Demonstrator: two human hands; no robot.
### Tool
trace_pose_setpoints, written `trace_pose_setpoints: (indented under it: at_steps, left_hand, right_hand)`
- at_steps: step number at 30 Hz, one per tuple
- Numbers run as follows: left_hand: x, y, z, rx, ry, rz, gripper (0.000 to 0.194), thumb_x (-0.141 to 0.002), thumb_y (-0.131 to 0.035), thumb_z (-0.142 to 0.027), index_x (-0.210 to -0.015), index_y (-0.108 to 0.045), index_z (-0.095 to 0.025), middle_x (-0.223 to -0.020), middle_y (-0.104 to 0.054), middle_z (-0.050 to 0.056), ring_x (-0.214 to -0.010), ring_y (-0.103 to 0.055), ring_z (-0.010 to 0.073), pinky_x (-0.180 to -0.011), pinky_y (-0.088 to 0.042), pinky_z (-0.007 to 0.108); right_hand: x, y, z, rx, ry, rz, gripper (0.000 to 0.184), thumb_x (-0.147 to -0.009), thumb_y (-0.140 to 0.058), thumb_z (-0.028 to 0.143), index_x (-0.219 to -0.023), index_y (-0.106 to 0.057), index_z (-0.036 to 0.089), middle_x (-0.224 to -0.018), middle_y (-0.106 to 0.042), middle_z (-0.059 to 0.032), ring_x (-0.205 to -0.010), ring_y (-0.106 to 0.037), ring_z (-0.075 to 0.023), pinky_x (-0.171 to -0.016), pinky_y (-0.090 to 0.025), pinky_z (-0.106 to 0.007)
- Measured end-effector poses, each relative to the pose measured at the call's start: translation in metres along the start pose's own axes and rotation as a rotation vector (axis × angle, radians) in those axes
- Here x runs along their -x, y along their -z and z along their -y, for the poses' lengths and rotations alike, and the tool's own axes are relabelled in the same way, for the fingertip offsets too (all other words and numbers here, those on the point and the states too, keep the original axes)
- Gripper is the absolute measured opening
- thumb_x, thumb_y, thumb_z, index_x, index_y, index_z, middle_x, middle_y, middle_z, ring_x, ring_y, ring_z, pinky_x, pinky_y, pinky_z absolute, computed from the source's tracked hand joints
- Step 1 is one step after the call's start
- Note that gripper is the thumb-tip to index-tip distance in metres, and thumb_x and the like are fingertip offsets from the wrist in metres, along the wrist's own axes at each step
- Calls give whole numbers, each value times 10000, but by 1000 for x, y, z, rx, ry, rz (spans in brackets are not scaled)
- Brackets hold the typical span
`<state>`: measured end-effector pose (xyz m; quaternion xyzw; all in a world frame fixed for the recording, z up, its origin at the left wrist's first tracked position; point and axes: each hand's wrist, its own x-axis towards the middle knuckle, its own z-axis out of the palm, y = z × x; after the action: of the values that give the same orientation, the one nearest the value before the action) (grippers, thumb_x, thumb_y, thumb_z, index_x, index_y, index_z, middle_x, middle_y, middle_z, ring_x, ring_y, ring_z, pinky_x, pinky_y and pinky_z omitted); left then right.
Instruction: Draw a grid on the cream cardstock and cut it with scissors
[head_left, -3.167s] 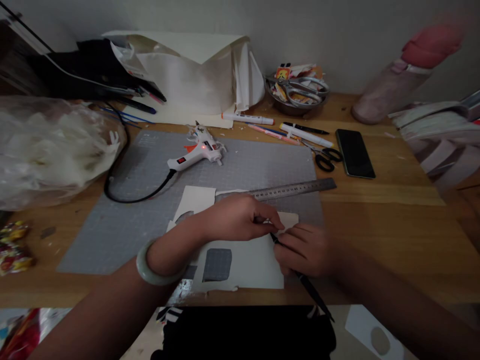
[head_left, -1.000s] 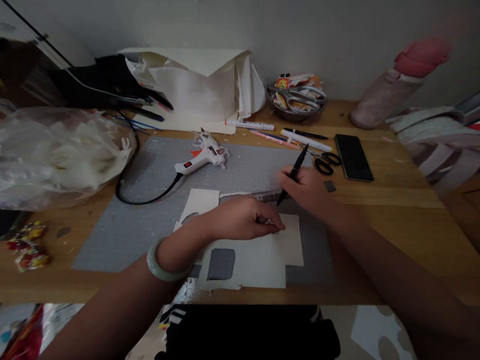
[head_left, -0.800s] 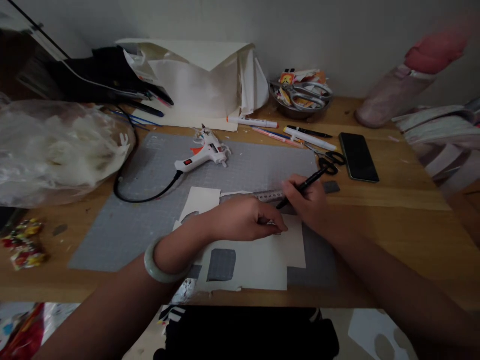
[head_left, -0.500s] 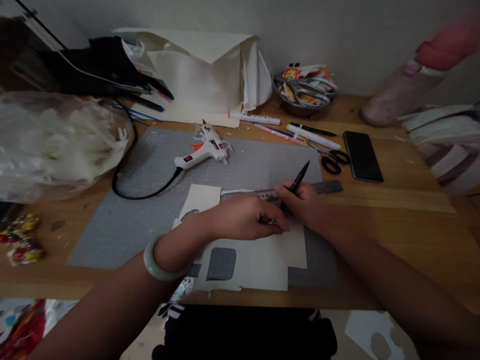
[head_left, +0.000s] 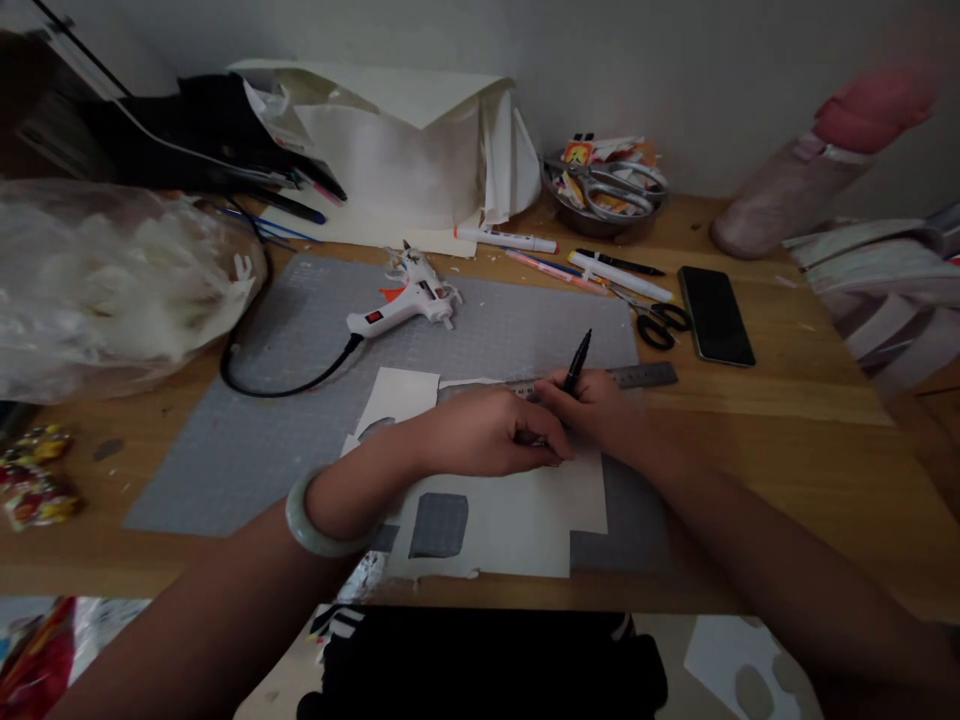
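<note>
My right hand [head_left: 589,405] is closed around a black pen [head_left: 578,362], whose one end points up and away from me; the lower end is hidden by my hands. My left hand [head_left: 499,430], with a pale bangle [head_left: 306,520] on its wrist, has curled fingers right beside the right hand. What they pinch, if anything, is hard to make out. A steel ruler [head_left: 646,375] runs beneath both hands, across the upper part of a cream paper sheet [head_left: 517,530]. That sheet has a squarish cut-out and stepped edges, and lies on a grey cutting mat [head_left: 225,450].
A white glue gun [head_left: 401,307] with a black cord rests on the mat. Behind lie markers [head_left: 506,239], black-handled scissors [head_left: 657,325] and a phone [head_left: 716,314]. A bowl [head_left: 600,215], pink-capped bottle [head_left: 795,190] and plastic bag [head_left: 120,290] stand around the edges.
The pen has tipped more upright and shifted slightly left with my right hand. My left hand stays nearly in place. The whole view has shifted a little.
</note>
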<state>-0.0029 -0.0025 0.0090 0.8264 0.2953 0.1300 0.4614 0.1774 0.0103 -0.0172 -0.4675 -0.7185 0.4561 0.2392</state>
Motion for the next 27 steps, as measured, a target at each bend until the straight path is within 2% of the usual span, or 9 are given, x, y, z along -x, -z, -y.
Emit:
trace_pose_setpoints:
  at_steps: [16,23,27]
  left_hand:
    - [0,0,2,-14,7,4,152,-829,-608,-223,-889,-747,-208,-789,-722,-15,-624,-580,74,-589,-395,169]
    - [0,-1,2,-12,-8,13,161,-833,-599,-198,-898,-746,-201,-788,-725,-10,-630,-593,80,-595,-405,177]
    - [0,0,2,37,-42,22,163,-832,-597,-145,-910,-736,-175,-814,-732,0,-662,-619,81,-618,-425,173]
  right_hand:
    - [0,1,0,29,3,33,302,-856,-455,360,-594,-456,211,-533,-471,32,-526,-426,-115,-505,-333,-248]
    - [1,3,1,-26,-32,-2,288,-828,-482,334,-569,-459,210,-501,-448,31,-508,-409,-109,-460,-314,-238]
    - [-1,4,-1,-170,-119,-95,316,-816,-506,393,-568,-480,198,-496,-445,48,-460,-411,-93,-441,-322,-226]
